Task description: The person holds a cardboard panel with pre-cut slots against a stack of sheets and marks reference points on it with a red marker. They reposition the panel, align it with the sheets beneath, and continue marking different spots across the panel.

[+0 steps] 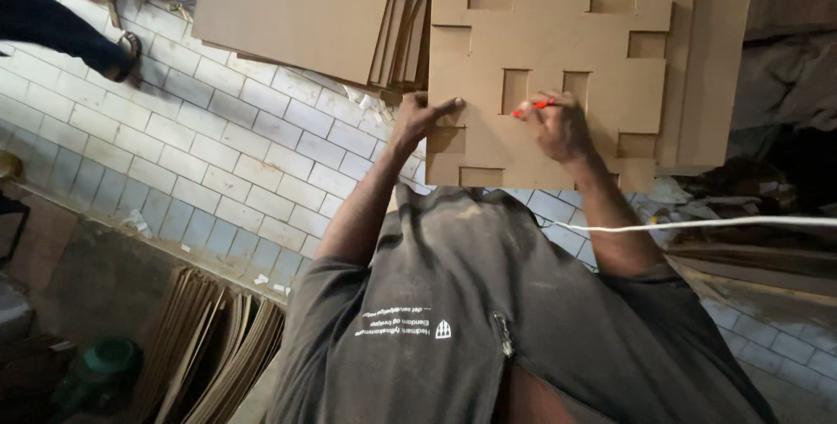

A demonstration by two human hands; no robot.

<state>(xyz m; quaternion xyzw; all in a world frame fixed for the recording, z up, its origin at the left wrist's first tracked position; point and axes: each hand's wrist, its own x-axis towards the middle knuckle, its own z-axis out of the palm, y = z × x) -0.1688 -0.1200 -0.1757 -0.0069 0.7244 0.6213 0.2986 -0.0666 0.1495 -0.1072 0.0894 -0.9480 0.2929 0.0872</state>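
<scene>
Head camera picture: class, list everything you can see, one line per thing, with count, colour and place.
Cut-out board: one, tan, with rectangular notches, top centre, lying on larger boards.
Larger boards: a few, tan, stacked beneath it.
Board stack: several, brown, top left.
Thin sheets: many, light brown, fanned at bottom left.
Tiled floor: pale grey.
Cord: one, white, right side.
Green container: one, bottom left corner.
Another person's foot: one, in a sandal, top left.
Red pen: one, in right hand.
Left hand: pressing the board's edge.
Right hand: holding the pen.
</scene>
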